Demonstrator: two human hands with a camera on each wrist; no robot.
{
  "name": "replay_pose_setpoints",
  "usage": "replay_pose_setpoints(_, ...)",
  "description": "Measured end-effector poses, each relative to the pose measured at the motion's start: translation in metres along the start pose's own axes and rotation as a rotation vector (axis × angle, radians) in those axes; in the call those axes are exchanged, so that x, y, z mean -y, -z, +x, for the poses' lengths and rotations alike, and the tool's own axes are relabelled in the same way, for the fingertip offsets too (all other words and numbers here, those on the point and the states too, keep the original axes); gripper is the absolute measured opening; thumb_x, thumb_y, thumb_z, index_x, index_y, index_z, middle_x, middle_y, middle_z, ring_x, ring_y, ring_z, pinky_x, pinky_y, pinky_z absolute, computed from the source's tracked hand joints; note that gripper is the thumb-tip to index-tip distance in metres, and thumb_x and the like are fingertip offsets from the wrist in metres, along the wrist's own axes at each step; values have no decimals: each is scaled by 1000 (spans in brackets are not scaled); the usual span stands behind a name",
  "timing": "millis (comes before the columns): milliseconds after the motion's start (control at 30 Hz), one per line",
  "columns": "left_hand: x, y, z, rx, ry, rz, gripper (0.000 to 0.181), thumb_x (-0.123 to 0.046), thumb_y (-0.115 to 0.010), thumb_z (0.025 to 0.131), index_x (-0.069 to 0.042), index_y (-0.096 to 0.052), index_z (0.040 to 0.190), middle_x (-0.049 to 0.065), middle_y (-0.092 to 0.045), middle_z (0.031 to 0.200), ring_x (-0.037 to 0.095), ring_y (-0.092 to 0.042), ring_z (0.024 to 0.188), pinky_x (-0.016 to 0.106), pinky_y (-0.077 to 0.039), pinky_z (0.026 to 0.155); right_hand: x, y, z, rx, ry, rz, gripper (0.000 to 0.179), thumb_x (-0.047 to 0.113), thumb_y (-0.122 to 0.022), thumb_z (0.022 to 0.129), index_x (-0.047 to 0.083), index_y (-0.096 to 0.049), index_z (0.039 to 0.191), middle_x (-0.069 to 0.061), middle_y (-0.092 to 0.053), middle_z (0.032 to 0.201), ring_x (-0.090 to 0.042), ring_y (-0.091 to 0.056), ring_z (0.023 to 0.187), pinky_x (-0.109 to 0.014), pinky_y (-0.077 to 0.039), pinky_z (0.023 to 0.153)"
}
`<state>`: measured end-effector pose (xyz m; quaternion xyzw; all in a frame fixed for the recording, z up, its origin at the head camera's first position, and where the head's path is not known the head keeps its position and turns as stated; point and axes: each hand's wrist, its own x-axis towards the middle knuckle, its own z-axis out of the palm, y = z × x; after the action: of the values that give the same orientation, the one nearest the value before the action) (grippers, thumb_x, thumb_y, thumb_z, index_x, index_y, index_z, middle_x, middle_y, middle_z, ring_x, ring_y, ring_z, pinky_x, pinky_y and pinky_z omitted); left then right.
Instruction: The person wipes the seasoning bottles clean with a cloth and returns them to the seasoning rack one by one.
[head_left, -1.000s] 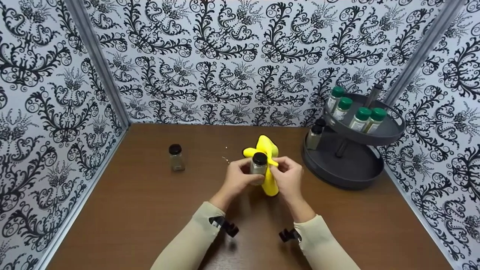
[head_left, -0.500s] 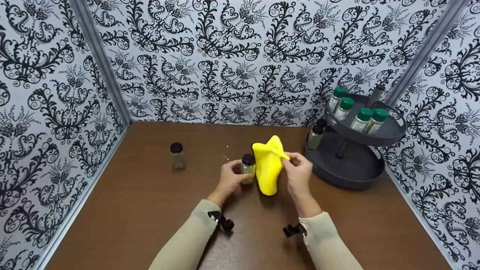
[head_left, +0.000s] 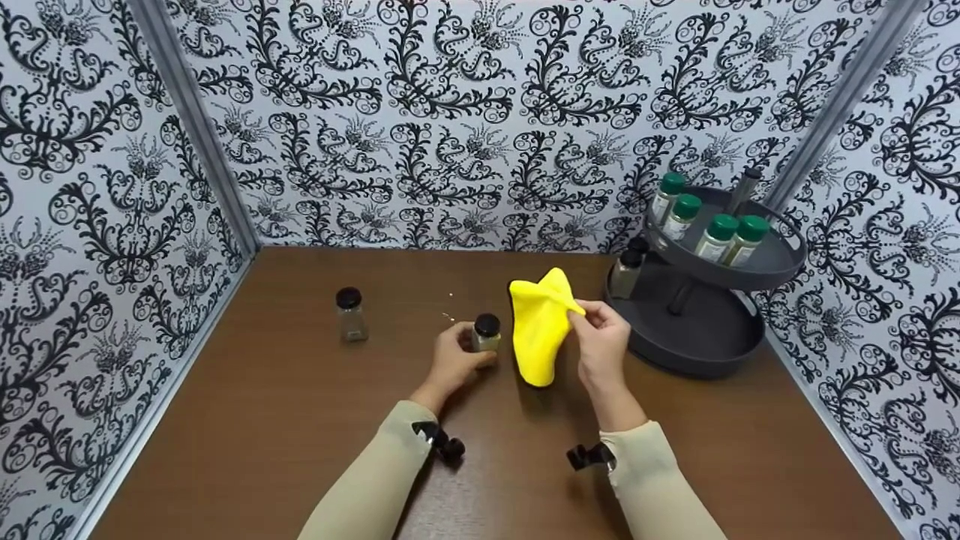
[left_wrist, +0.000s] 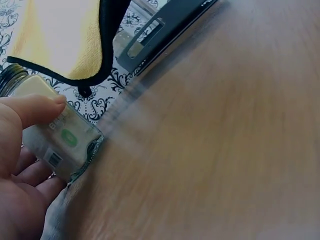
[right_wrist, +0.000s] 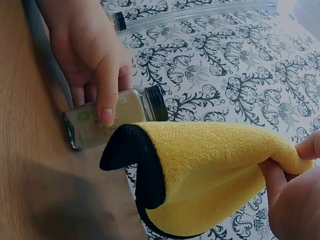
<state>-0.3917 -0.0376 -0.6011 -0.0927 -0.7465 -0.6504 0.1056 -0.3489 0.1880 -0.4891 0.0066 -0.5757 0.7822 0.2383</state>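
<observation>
My left hand (head_left: pixel 452 360) grips a square glass spice jar (head_left: pixel 487 342) with a black lid, thumb on one side and fingers on the other. In the left wrist view the jar (left_wrist: pixel 67 137) shows a pale filling and a printed label. Its base is at or just above the table; I cannot tell whether it touches. My right hand (head_left: pixel 604 349) pinches a corner of a yellow cloth (head_left: pixel 538 326) with black edging. The cloth hangs just right of the jar, apart from it in the head view. Folds show in the right wrist view of the cloth (right_wrist: pixel 215 155).
Another black-lidded jar (head_left: pixel 351 316) stands at the left on the brown table (head_left: pixel 300 427). At the right is a dark two-tier round rack (head_left: pixel 690 360). Several green-lidded jars (head_left: pixel 716 238) occupy its upper tier, black-lidded jars (head_left: pixel 625 276) its lower. Small light specks (head_left: pixel 448 316) lie mid-table.
The cloth was wrapped against the jar and has come away from it to the right, spreading out. My left hand has moved the jar left and slightly down.
</observation>
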Motion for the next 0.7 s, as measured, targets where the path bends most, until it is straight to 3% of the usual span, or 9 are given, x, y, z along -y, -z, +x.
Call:
replay_pose_setpoints(200,-1,4,4,55,14,34,62,0,-91,70,-3,-69,128,17,-75,118,28,-69,108,40,-57,98,1,1,2,5,-4,-15,14,-14,-69,90,-16,-72,103,-3,-75,81,-14,-70,74,-23,-62,68)
replay_pose_setpoints(333,2,10,13,179,-57,71,79,6,-77,70,-2,-58,146,19,-68,134,25,-62,116,33,-50,100,3,1,2,0,12,-13,13,-14,-70,89,-17,-72,102,-3,-75,81,-15,-70,74,-23,-62,69)
replay_pose_setpoints(433,6,16,21,283,-106,29,86,12,-61,71,1,-49,155,21,-63,142,22,-59,114,27,-48,91,5,1,2,0,24,-6,12,-14,-70,89,-16,-73,101,-4,-75,81,-15,-70,74,-23,-62,69)
replay_pose_setpoints(567,11,20,29,359,-116,-54,83,16,-52,75,4,-46,156,22,-64,140,18,-60,105,23,-49,79,4,0,1,9,12,-12,12,-14,-70,89,-15,-73,100,-3,-75,81,-15,-69,73,-23,-61,68)
replay_pose_setpoints(700,14,18,28,368,-100,-83,76,14,-57,73,4,-55,148,20,-68,132,15,-62,104,23,-51,89,2,1,0,17,-1,-30,14,-14,-69,88,-17,-72,101,-3,-74,81,-14,-69,73,-22,-59,66)
